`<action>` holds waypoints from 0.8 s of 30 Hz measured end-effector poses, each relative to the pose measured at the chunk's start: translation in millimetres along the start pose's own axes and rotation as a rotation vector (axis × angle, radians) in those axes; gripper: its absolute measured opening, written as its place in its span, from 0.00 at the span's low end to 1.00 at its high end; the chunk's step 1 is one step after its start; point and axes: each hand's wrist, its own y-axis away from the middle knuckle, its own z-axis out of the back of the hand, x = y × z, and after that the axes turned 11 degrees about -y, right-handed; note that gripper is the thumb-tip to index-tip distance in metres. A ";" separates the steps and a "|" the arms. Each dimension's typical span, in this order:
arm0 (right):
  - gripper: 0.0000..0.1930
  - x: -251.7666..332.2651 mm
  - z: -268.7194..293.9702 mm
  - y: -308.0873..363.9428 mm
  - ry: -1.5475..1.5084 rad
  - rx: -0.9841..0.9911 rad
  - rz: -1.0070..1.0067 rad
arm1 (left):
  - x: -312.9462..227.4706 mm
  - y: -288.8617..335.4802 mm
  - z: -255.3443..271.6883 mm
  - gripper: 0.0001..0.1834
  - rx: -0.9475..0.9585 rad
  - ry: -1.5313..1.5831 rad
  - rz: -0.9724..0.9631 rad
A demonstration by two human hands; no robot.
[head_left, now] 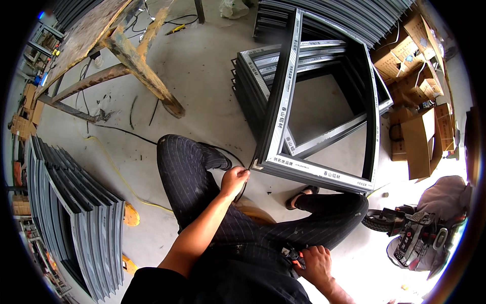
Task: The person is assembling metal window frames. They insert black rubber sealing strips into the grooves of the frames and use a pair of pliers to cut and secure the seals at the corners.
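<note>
My left hand (235,181) is closed in a pinch at the near left corner of a dark grey metal frame (329,175) with printed protective film. A thin black strip (223,150) curves from beside my left knee to that hand and hangs below it. The tilted frame leans over a stack of similar frames (253,76). Down at my lap, my right hand (315,263) has its fingers curled over a black and orange tool (294,257). The tool's exact kind is partly hidden by the hand and dark clothing.
A worn wooden workbench (147,71) stands at upper left. More frames (81,213) are stacked at left on yellow supports (131,215). Cardboard boxes (420,137) and a wheeled vehicle (420,228) are at right. A yellow cord (121,180) crosses the floor.
</note>
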 end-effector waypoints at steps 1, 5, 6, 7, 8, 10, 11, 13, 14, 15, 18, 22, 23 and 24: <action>0.20 0.7 3.3 0.4 -0.005 0.001 0.016 | -0.9 -0.2 -1.7 0.07 0.016 0.039 0.006; 0.18 -15.6 16.3 -11.1 -0.127 0.090 0.062 | -4.1 0.2 -2.8 0.08 0.019 0.076 -0.015; 0.18 -19.7 21.4 -18.1 -0.186 0.136 0.066 | -4.1 0.3 -1.7 0.08 0.019 0.059 0.004; 0.14 -13.7 26.5 -27.9 -0.266 -0.102 0.139 | -4.4 -0.6 0.3 0.08 0.019 0.042 0.023; 0.13 -7.3 28.1 -43.4 -0.333 -0.189 0.161 | -5.5 -1.8 1.7 0.08 0.016 0.029 0.041; 0.10 7.3 26.9 -84.6 -0.471 -0.263 0.230 | -14.2 1.1 4.3 0.08 0.059 0.139 0.135; 0.11 8.9 14.6 -107.6 -0.659 -0.204 0.194 | -20.5 2.7 4.7 0.08 0.085 0.193 0.178; 0.19 3.3 -29.0 -166.2 -0.966 -0.086 0.213 | -29.1 0.8 0.1 0.09 0.130 0.236 0.177; 0.25 3.5 -53.6 -193.6 -0.986 -0.094 0.175 | -31.0 -1.3 -3.9 0.10 0.147 0.236 0.164; 0.31 1.7 -81.4 -218.3 -0.970 -0.111 0.101 | -37.3 -2.5 -5.3 0.10 0.155 0.222 0.195; 0.32 28.1 -101.1 -246.7 -0.964 -0.110 0.206 | -41.5 -1.2 1.3 0.10 0.182 0.290 0.247; 0.14 31.4 -116.3 -249.5 -1.448 -0.227 -0.104 | -46.9 -13.7 9.6 0.10 0.208 0.058 0.231; 0.09 35.2 -115.2 -250.5 -1.497 -0.289 -0.094 | -17.0 -32.3 10.1 0.16 0.032 -0.213 -0.045; 0.08 30.7 -112.9 -250.4 -1.518 -0.308 -0.064 | -35.2 -33.4 10.0 0.19 -0.019 -0.274 -0.045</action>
